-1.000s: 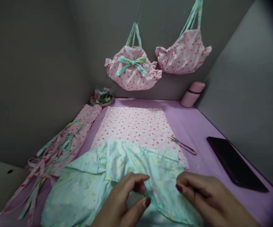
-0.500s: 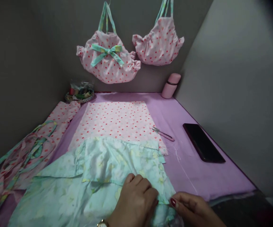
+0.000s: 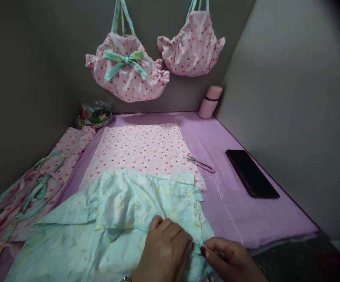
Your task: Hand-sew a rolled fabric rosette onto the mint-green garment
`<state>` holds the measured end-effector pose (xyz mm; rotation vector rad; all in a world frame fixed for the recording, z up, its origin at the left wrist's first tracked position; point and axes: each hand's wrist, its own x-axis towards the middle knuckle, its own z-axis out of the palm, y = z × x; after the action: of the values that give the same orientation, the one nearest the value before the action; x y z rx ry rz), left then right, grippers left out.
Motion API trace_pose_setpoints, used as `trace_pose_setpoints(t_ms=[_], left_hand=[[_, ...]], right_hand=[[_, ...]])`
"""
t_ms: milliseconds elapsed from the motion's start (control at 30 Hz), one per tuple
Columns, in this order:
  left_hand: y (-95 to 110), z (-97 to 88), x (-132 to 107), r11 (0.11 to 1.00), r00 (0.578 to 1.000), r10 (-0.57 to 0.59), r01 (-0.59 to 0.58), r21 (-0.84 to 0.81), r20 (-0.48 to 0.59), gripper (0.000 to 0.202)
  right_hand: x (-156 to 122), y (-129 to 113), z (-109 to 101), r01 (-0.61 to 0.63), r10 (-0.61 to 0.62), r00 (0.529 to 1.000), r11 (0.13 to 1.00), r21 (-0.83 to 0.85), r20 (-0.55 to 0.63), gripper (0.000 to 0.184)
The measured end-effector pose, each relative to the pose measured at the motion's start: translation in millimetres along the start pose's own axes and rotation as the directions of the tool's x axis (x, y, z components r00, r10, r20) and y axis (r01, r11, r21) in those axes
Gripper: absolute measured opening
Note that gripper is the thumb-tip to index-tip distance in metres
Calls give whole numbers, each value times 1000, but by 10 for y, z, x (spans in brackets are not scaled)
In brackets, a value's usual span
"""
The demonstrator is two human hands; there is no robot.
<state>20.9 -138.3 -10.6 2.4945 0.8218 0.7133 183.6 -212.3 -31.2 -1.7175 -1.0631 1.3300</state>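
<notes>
Mint-green floral fabric (image 3: 122, 199) lies bunched and folded across the near part of the table. My left hand (image 3: 165, 248) rests on it with curled fingers, gripping the cloth near its right edge. Just to the right, my right hand (image 3: 227, 256) is closed in a pinch at the fabric's edge, its thumb with a dark red nail on the cloth. Whether a needle is between those fingers cannot be made out. Beneath the green cloth lies pink dotted fabric (image 3: 140, 149). Thread snips (image 3: 201, 164) sit at its right edge, and a loose white thread (image 3: 227, 211) trails toward my right hand.
A phone (image 3: 250, 174) lies on the purple tablecloth (image 3: 205, 137) at right. Behind stand a pink bottle (image 3: 210, 103) and a basket of thread (image 3: 95, 119). Fabric straps (image 3: 37, 188) pile at left. Two dotted sewn pieces, one with a bow (image 3: 126, 60), hang on the wall.
The whole view has shifted slightly, with things sitting a bit further left and higher. My right hand has come closer to my left hand, still pinching at the cloth's edge.
</notes>
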Motion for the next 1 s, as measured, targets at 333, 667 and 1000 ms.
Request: trace_pose_setpoints(t_ms=[333, 667, 1000], left_hand=[[35, -73, -6, 997, 992, -61, 65, -34, 108, 13], [19, -16, -55, 999, 999, 46, -46, -11, -5, 13], [-2, 43, -84, 999, 996, 48, -48, -5, -73, 9]], right_hand=[[-6, 27, 56, -84, 59, 991, 972, 220, 117, 29], [5, -60, 144, -105, 102, 994, 974, 201, 26, 33], [6, -107, 170, -153, 125, 986, 936, 318, 109, 44]])
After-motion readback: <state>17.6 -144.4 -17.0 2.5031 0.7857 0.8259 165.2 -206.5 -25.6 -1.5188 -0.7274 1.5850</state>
